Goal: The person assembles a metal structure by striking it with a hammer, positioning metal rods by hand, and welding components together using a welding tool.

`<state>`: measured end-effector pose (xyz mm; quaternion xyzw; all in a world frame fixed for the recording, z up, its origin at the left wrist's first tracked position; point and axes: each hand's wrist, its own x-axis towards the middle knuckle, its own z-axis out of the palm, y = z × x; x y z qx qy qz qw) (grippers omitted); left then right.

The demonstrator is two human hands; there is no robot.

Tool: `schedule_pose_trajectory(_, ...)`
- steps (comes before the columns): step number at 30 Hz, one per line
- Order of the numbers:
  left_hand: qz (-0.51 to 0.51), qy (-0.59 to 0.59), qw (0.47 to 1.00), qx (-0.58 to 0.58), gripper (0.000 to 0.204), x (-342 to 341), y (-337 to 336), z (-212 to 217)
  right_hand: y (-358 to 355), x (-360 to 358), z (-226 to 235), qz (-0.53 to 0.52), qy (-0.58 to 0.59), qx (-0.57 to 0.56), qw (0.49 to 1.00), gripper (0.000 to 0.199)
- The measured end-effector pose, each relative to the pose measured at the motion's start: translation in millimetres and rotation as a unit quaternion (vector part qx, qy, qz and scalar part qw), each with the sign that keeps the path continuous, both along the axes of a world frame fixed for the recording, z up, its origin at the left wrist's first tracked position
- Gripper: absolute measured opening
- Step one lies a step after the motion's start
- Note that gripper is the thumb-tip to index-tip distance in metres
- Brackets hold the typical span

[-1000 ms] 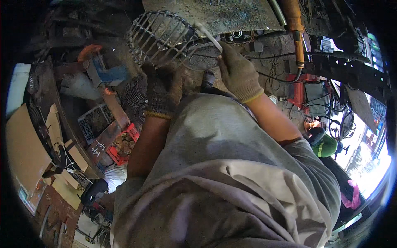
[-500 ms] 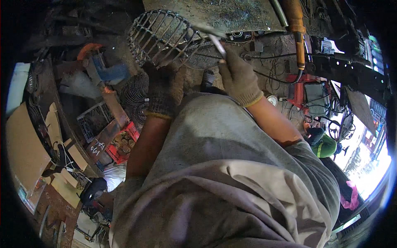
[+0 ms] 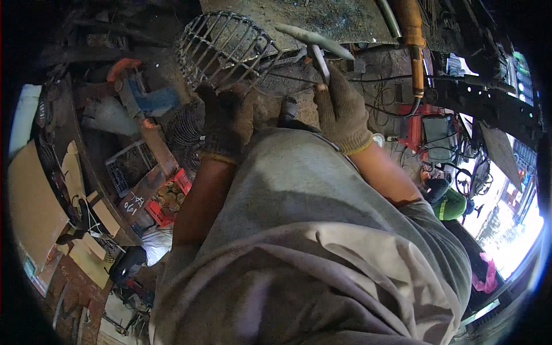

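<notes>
A round cage-like basket of dark metal bars (image 3: 229, 53) stands tilted at the edge of the work surface. My left hand (image 3: 225, 123), in a dirty knitted glove, is closed at its near rim; the fingertips are partly hidden against the bars. In my gloved right hand (image 3: 345, 115) is a chipping hammer (image 3: 317, 45), gripped by its pale metal handle. Its long, narrow head tapers toward the ends and hangs to the right of the basket, apart from it.
Beyond the basket lies a debris-strewn metal plate (image 3: 322, 20). An orange-handled welding gun (image 3: 413, 46) hangs at the right with its cable. On the left are a blue clamp-like tool (image 3: 152, 99) and a red crate (image 3: 167, 201). Another person's green garment (image 3: 451, 204) shows at the right.
The hammer has swung right and away from the basket, its head now plainly seen. My right hand shifted slightly right. The basket and my left hand have barely moved.
</notes>
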<state>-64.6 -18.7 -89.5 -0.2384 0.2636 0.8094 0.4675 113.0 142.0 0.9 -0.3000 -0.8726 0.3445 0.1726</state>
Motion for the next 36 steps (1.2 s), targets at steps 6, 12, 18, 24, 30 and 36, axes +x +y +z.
schedule_pose_trajectory(6,-0.051,-0.019,0.993,0.101,0.071,-3,-13,-29,5,0,-18,0.012,-0.031,0.04,0.999,0.041)
schedule_pose_trajectory(12,0.033,-0.055,0.997,-0.04,0.074,2,5,3,5,-8,-5,0.014,-0.067,0.01,0.998,0.042)
schedule_pose_trajectory(18,0.013,-0.044,0.999,-0.019,0.064,1,6,9,6,-4,-14,0.004,-0.059,0.04,0.997,0.039)
schedule_pose_trajectory(24,0.049,0.007,0.999,0.007,0.048,-13,-9,-23,16,-3,-7,-0.082,-0.014,-0.097,0.992,0.038)
schedule_pose_trajectory(30,0.103,0.063,0.989,-0.085,0.044,-15,4,7,19,14,-11,-0.088,-0.002,-0.144,0.986,0.036)
schedule_pose_trajectory(36,0.014,-0.002,0.975,0.221,0.042,-43,-36,-42,13,17,-21,-0.131,0.008,-0.248,0.96,0.036)
